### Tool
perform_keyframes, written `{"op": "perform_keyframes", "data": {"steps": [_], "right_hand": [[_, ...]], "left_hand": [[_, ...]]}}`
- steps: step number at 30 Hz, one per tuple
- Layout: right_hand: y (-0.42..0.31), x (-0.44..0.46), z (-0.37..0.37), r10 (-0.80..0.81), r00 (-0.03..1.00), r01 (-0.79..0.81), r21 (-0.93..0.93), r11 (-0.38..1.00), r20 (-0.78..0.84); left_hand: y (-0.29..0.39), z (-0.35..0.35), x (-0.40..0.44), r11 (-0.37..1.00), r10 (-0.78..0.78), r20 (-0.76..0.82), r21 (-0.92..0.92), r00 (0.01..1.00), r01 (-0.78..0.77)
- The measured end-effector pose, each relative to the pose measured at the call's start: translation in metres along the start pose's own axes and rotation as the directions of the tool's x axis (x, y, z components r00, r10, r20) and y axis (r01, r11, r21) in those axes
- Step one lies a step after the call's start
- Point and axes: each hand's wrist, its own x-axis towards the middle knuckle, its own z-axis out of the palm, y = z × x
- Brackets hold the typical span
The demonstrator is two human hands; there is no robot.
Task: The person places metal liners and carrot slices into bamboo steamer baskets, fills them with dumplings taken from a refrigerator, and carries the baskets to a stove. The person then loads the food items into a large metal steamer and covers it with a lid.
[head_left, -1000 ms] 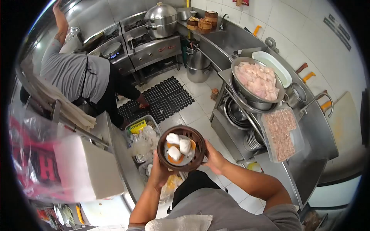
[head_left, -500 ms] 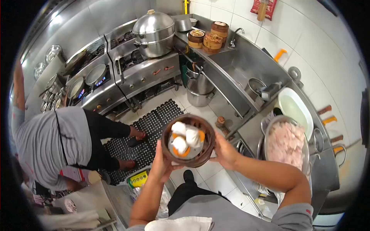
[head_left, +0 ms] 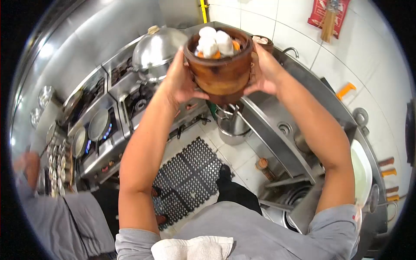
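Between my two hands I hold a round brown bamboo steamer basket (head_left: 219,76), raised in front of me. Several white buns (head_left: 223,42) sit inside it, with orange slices under them. My left hand (head_left: 184,82) wraps its left side, thumb low against the wall. On the opposite side my right hand (head_left: 265,71) grips the wall, some of its fingers hidden behind. Past my right fingers shows part of another steamer basket (head_left: 263,43) at the sink's far end. A large domed metal steamer pot (head_left: 158,52) stands on the stove behind my left hand.
Frying pans (head_left: 99,124) sit over lit blue flames at left. A co-worker in a grey shirt (head_left: 84,223) stands at lower left. A black perforated mat (head_left: 186,182) covers floor tiles. A metal pot (head_left: 232,130) and a jar-like object (head_left: 264,167) stand below the sink (head_left: 284,108).
Both hands have carried the steamer basket forward and up, toward the stove and sink corner. My view has shifted forward. The co-worker now sits lower in view, one arm lowered.
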Motion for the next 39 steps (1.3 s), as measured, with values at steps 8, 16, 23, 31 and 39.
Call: {"op": "perform_keyframes", "data": {"steps": [8,16,23,31,39], "right_hand": [[-0.106,0.226,-0.097,-0.216,0.973,0.22,0.042,0.975,-0.078],[-0.118,0.363,-0.162,-0.115,0.913,0.187,0.151,0.971,-0.392],[-0.076,0.444,-0.203,-0.067,0.751,0.301,0.25,0.92,-0.657],[-0.023,0.49,-0.234,0.021,0.469,0.497,0.283,0.821,-0.883],[0.013,0.508,-0.269,0.134,0.309,0.614,0.305,0.728,-0.942]], "left_hand": [[0.129,-0.051,0.245,0.994,0.065,-0.073,0.093,0.995,-0.058],[0.131,-0.105,0.413,0.996,-0.014,-0.005,0.083,1.0,0.015],[0.116,-0.147,0.563,0.93,-0.326,0.113,0.215,0.939,0.297],[0.066,-0.148,0.659,0.82,-0.533,0.203,0.365,0.821,0.442],[0.019,-0.133,0.715,0.754,-0.613,0.252,0.469,0.749,0.459]]}}
